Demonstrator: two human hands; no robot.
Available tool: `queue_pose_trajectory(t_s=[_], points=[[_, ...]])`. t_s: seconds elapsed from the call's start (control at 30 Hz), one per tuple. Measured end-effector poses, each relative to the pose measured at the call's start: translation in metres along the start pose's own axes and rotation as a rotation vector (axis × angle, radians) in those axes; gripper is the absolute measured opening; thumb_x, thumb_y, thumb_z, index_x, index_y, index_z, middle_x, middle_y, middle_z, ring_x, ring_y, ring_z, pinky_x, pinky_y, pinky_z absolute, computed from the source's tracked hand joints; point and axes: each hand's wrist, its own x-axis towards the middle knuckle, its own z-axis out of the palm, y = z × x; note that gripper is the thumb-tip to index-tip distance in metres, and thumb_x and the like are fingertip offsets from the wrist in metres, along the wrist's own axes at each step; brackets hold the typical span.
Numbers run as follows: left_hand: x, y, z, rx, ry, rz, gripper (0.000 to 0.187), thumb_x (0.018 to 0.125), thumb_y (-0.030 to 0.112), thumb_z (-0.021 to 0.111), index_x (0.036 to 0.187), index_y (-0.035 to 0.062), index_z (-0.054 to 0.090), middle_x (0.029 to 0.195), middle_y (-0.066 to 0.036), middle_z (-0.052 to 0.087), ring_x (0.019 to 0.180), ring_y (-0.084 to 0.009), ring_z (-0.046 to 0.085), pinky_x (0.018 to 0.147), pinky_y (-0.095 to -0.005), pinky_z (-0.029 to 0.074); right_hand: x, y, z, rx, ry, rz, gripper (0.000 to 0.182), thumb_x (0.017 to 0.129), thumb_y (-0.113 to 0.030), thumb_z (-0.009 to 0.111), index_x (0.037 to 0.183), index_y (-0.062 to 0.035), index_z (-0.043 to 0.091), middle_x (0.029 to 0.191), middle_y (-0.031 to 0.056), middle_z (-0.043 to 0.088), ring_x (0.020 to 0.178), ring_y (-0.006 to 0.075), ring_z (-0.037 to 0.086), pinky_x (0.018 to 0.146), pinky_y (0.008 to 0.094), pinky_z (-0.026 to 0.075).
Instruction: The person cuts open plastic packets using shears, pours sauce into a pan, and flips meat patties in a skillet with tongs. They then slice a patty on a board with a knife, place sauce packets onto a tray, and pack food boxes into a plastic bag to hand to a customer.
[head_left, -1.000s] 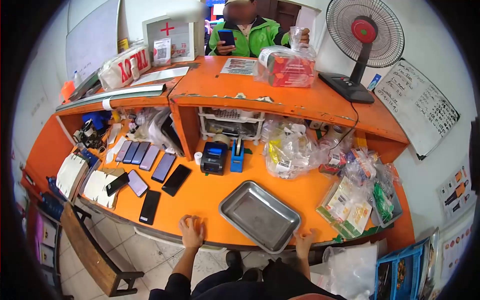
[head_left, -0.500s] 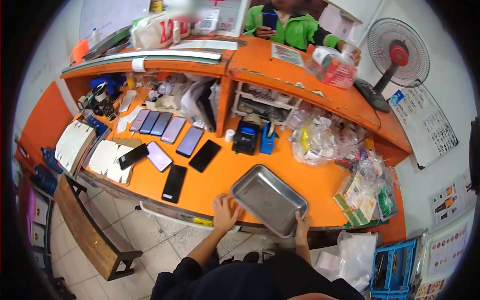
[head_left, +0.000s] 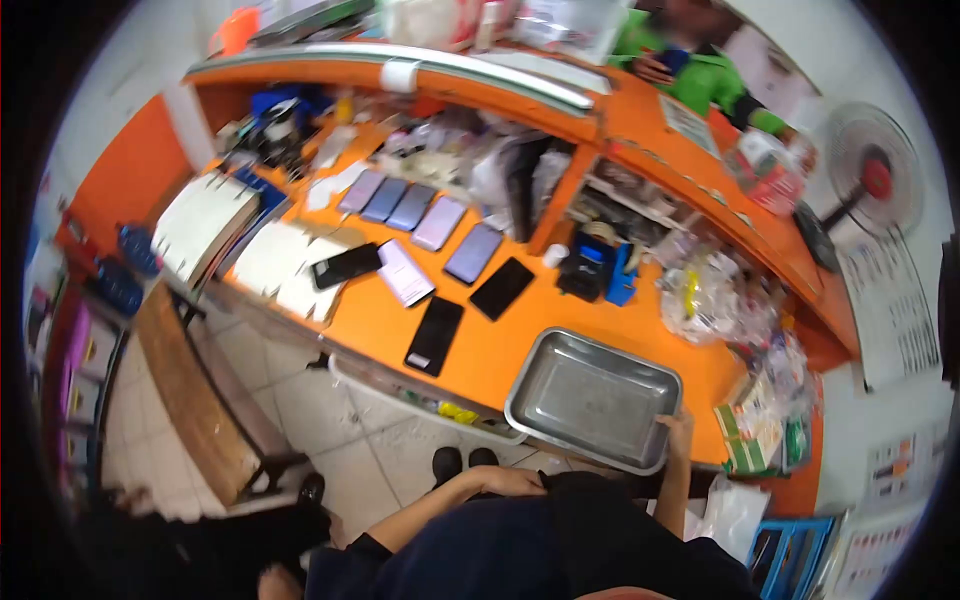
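Observation:
A shallow rectangular metal tray (head_left: 600, 395) rests at the front edge of the orange counter. My right hand (head_left: 679, 434) grips its right-hand rim, thumb over the edge and fingers mostly hidden. Drawn back against the dark clothing at my waist, my left hand (head_left: 512, 481) is apart from the tray; its fingers are blurred and partly hidden. Left of the tray lie several phones, among them a black phone (head_left: 434, 336), another black phone (head_left: 502, 289) and a light purple phone (head_left: 405, 273).
A tape dispenser (head_left: 622, 275) stands behind the tray, with plastic bags (head_left: 700, 300) to the right. Across the raised counter is a person in a green jacket (head_left: 705, 85) near a fan (head_left: 870, 175). A wooden bench (head_left: 200, 395) stands lower left, beside a dark-clothed figure (head_left: 200, 545).
My left hand has left the tray's near-left side and pulled back to my waist. My right hand stays on the rim. The view has shifted, and a dark figure has appeared lower left.

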Motion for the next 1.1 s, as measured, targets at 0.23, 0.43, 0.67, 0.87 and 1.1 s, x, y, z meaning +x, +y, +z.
queue_pose_trajectory(t_s=[0.23,0.43,0.67,0.87,1.1], points=[[-0.066,0.004,-0.005,-0.351,0.221,-0.365,0.043,0.092,0.038,0.047,0.064,0.0072,0.057,0.056,0.005,0.045,0.052,-0.0049,0.041,0.049,-0.0211,0.033,0.053,-0.091,0.110,0.117,-0.471,0.121,0.045,0.065,0.002,0.057,0.110,0.0034,0.056,0.096,0.0081,0.063,0.087,0.0172,0.059,0.080,0.0283,0.045],[-0.084,-0.009,-0.002,-0.602,1.033,-0.520,0.039,0.095,0.032,0.034,0.109,0.0039,0.057,0.093,-0.005,0.064,0.079,-0.0128,0.059,0.065,-0.0243,0.045,0.058,-0.071,0.135,0.179,-0.466,0.031,0.044,0.065,0.001,0.061,0.108,0.0027,0.057,0.095,0.0061,0.062,0.088,0.0140,0.057,0.078,0.0262,0.044],[-0.047,-0.025,-0.013,-0.473,1.067,-0.247,0.064,0.091,0.055,0.035,0.139,0.0129,0.029,0.134,-0.009,0.037,0.118,-0.0255,0.039,0.094,-0.0391,0.034,0.066,-0.032,0.080,0.171,-0.508,0.039,0.037,0.069,0.003,0.063,0.106,0.0018,0.058,0.092,0.0029,0.061,0.083,0.0101,0.056,0.074,0.0231,0.044],[0.025,-0.028,-0.022,-0.233,0.940,-0.192,0.068,0.086,0.030,0.062,0.140,0.0083,0.027,0.108,-0.015,0.049,0.095,-0.0273,0.050,0.086,-0.0356,0.042,0.101,0.032,0.026,-0.206,-0.270,-0.056,0.024,0.074,-0.007,0.069,0.093,0.0024,0.058,0.082,0.0068,0.061,0.073,0.0134,0.057,0.066,0.0285,0.045],[0.073,-0.049,-0.081,0.531,0.673,-0.465,0.051,0.084,0.036,0.062,0.113,-0.0048,0.051,0.085,-0.017,0.062,0.071,-0.0241,0.062,0.064,-0.0335,0.048,0.153,0.017,-0.040,-0.691,-0.398,-0.102,0.021,0.075,-0.015,0.069,0.088,-0.0008,0.061,0.074,0.0114,0.062,0.070,0.0180,0.059,0.066,0.0317,0.046]])
